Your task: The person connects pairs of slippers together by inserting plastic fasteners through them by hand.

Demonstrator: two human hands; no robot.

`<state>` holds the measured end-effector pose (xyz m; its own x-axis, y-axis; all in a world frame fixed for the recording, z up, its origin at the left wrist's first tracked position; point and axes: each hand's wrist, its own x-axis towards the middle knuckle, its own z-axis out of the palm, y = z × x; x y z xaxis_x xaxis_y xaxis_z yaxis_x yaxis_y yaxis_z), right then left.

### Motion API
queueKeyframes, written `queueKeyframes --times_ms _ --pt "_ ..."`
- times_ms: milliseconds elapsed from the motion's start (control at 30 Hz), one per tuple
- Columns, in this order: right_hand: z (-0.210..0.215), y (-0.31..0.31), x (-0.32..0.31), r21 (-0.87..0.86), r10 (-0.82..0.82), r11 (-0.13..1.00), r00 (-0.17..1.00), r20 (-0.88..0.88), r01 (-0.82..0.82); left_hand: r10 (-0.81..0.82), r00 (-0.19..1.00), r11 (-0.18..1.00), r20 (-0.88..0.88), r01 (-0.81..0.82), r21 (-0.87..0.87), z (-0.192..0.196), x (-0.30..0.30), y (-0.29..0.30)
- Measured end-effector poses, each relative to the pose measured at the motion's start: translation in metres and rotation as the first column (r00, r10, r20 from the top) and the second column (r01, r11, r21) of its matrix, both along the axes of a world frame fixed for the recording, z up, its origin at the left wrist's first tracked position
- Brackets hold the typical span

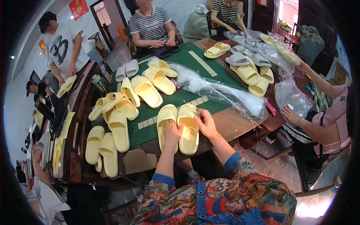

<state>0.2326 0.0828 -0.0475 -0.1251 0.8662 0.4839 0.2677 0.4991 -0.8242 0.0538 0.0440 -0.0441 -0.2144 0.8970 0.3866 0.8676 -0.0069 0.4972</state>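
A pair of pale yellow slippers lies side by side at the table's near edge, toes away from me. My left hand (173, 132) grips the inner side of the left slipper (162, 119), its fingertips hidden in the foot opening and its thumb toward the other slipper. On the outer side of the right slipper (189, 140), my right hand (206, 123) holds the strap edge with thumb and fingers. More yellow slippers (146, 92) are heaped to the left of my hands, some overlapping. Clear plastic bags with thin white strands (225, 92) lie beyond my right hand.
White tiles (148, 122) line the green tabletop (138, 138). Grey slippers (237, 59) and yellow ones are piled at the back right. A co-worker's hand (291, 114) rests by a plastic bag at right. Another person (152, 28) holds black slippers (162, 51) across the table.
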Motion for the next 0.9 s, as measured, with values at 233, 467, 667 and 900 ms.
queueKeyframes --times_ms 233,467,667,900 --pt "0.004 -0.003 -0.004 0.132 -0.043 0.991 0.984 0.17 0.02 -0.026 0.937 0.996 0.347 -0.007 0.093 0.01 -0.002 -0.029" --pt "0.002 -0.001 -0.005 0.132 -0.061 0.991 0.977 0.206 0.034 -0.19 -0.1 0.946 0.977 0.248 0.209 0.044 0.015 -0.053" --pt "0.002 -0.001 -0.004 0.119 -0.054 0.993 0.977 0.206 0.029 -0.287 -0.234 0.906 0.929 0.248 0.342 0.052 0.003 -0.056" --pt "0.001 -0.001 -0.004 0.141 -0.058 0.99 0.975 0.217 0.028 -0.17 0.583 0.979 0.795 0.006 0.204 0.021 -0.015 -0.053"
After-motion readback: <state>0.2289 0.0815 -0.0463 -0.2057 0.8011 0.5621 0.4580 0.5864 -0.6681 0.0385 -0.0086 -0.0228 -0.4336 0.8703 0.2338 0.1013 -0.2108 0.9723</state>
